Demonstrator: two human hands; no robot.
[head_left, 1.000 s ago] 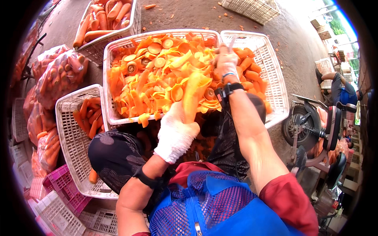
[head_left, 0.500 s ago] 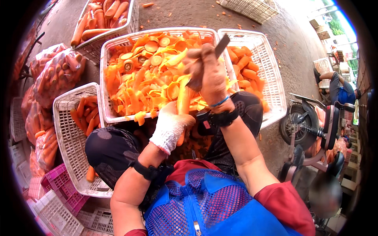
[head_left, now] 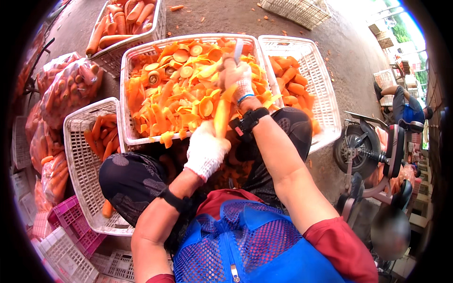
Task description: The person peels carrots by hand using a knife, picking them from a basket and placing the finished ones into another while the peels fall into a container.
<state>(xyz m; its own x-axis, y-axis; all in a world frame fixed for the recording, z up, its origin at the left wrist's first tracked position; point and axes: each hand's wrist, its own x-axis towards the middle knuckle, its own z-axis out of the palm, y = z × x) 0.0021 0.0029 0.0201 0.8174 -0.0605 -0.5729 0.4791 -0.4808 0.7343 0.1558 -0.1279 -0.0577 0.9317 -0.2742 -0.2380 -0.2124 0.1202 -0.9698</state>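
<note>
My left hand (head_left: 206,150), in a white knit glove, is closed around the lower part of a carrot (head_left: 222,118) that points up and away from me. My right hand (head_left: 236,78), blurred by motion, grips a flat peeling knife (head_left: 239,48) whose end sticks out beyond the fist. A strip of orange peel (head_left: 230,92) shows at the carrot's upper end, close to the right fingers. Both hands are over the near edge of a white crate (head_left: 123,101) heaped with carrot peel and cut ends (head_left: 181,85). The knife's edge against the carrot cannot be made out.
A white crate (head_left: 325,85) at the right holds peeled carrots (head_left: 293,82); another crate (head_left: 78,174) at the left holds unpeeled ones. Beyond stands a full carrot crate (head_left: 160,23). Bagged carrots (head_left: 71,92) and a purple crate (head_left: 78,221) lie left. A motorbike (head_left: 361,151) stands right.
My right hand has moved slightly down and left and turned over, with the back of the hand now showing. The knife's end points more upright. The carrot stays in my left hand.
</note>
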